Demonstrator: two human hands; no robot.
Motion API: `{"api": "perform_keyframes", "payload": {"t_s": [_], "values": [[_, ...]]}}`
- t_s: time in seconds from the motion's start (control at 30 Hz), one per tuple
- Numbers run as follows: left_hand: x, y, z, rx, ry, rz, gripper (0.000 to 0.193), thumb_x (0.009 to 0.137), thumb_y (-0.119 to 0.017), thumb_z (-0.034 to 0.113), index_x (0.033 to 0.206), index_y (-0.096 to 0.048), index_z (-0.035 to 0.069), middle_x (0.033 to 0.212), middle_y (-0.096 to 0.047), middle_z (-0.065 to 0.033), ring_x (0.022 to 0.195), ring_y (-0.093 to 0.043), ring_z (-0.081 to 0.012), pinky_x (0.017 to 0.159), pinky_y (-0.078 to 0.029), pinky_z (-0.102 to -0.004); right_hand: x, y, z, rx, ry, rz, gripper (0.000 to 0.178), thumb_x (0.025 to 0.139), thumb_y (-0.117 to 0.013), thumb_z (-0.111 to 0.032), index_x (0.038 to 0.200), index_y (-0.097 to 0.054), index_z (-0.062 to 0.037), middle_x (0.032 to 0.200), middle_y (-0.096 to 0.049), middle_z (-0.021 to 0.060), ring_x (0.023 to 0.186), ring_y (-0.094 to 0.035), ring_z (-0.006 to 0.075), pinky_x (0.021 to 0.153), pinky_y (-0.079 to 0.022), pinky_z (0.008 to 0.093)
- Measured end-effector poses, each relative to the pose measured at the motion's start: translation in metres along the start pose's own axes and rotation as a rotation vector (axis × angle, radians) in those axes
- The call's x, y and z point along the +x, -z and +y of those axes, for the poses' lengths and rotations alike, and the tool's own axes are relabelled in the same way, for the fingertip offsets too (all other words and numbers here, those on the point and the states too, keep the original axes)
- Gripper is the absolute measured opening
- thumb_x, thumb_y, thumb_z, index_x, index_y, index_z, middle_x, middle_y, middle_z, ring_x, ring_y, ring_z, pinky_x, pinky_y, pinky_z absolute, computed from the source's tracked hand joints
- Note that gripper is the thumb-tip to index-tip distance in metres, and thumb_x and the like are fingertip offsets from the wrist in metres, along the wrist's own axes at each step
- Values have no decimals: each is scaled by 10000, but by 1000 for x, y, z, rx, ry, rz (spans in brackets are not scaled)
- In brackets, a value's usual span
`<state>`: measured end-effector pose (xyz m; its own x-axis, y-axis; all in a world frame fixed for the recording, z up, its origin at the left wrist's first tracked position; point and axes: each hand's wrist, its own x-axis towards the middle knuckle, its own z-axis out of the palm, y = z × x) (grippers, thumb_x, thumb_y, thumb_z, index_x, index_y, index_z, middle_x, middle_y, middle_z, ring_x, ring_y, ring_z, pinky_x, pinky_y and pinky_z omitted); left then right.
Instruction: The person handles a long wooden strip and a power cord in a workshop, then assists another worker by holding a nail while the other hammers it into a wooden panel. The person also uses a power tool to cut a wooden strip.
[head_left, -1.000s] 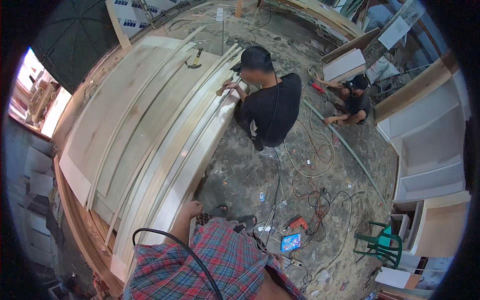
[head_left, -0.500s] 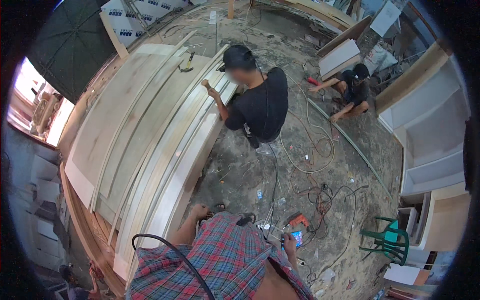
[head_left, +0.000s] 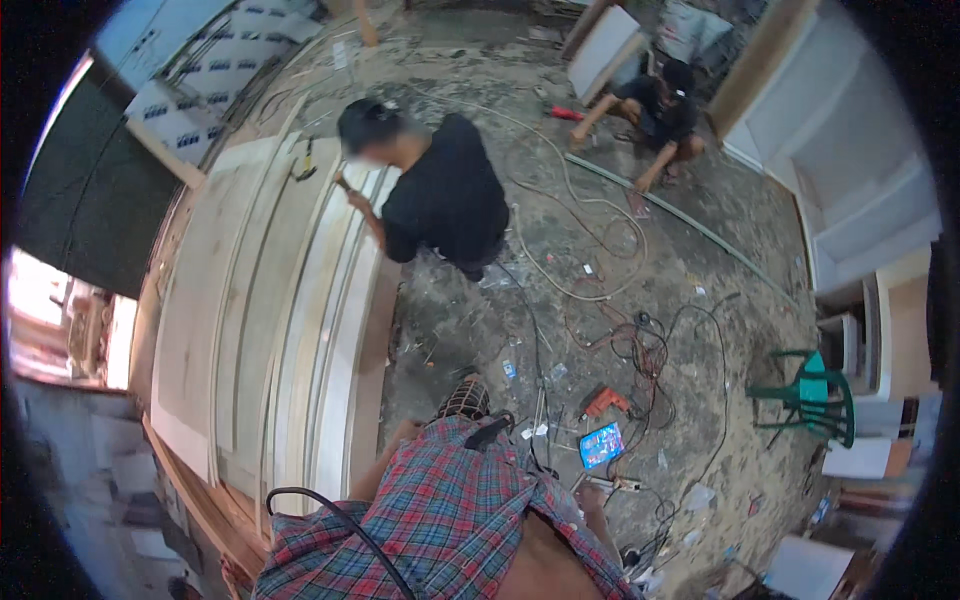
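Observation:
My left hand (head_left: 408,430) is low beside the long board stack, mostly hidden behind my plaid shirt (head_left: 450,490); its fingers do not show. My right hand (head_left: 593,496) is lowered over the floor on my right, its fingers looking closed. A short thin piece seems to stick out of it, too small and blurred to name. Close to that hand lies a small silvery object (head_left: 625,484). Just beyond it is a flat blue, brightly coloured rectangle (head_left: 601,447), and farther out an orange power tool (head_left: 606,402).
Long boards (head_left: 335,380) are stacked on the left, with a hammer (head_left: 305,162) on top. A person in black (head_left: 445,195) bends over them, holding a tool. Another person (head_left: 660,110) crouches by a long pale strip (head_left: 690,220). Tangled cables (head_left: 645,345) and a green chair (head_left: 810,395) are to the right.
The view has shifted, so the floor items sit higher in the picture. My right hand has drawn back toward me, away from the blue rectangle. A patterned piece of clothing shows ahead of my shirt.

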<state>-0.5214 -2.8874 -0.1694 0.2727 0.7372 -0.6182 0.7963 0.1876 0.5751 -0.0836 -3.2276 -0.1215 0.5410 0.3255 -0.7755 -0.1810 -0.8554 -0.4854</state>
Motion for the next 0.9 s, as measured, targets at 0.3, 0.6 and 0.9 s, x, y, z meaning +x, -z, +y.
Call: {"api": "perform_keyframes", "payload": {"t_s": [0.3, 0.6, 0.9], "values": [[81, 31, 174, 195, 145, -254, 374, 833, -560, 368, 942, -722, 48, 804, -707, -170, 820, -705, -305, 776, -539, -423, 50, 4, 42, 373, 73, 1, 99, 813, -633, -140, 765, -641, -55, 720, -598, 43, 702, -596, 138, 564, -478, 307], [225, 2, 326, 419, -223, -381, 424, 857, -490, 360, 975, -681, 0, 1021, -661, -253, 964, -641, -410, 839, -508, -483, 128, 41, -87, 76, 149, 41, 117, 836, -613, -138, 756, -635, -56, 723, -583, 8, 658, -542, 120, 567, -456, 295], [328, 41, 577, -127, -473, -346, 347, 898, -596, 337, 985, -678, 11, 923, -692, -148, 846, -662, -285, 776, -507, -390, 276, 182, -269, 156, 221, 215, 153, 879, -587, -156, 798, -653, -44, 724, -579, -21, 615, -508, 111, 566, -440, 288]]}}
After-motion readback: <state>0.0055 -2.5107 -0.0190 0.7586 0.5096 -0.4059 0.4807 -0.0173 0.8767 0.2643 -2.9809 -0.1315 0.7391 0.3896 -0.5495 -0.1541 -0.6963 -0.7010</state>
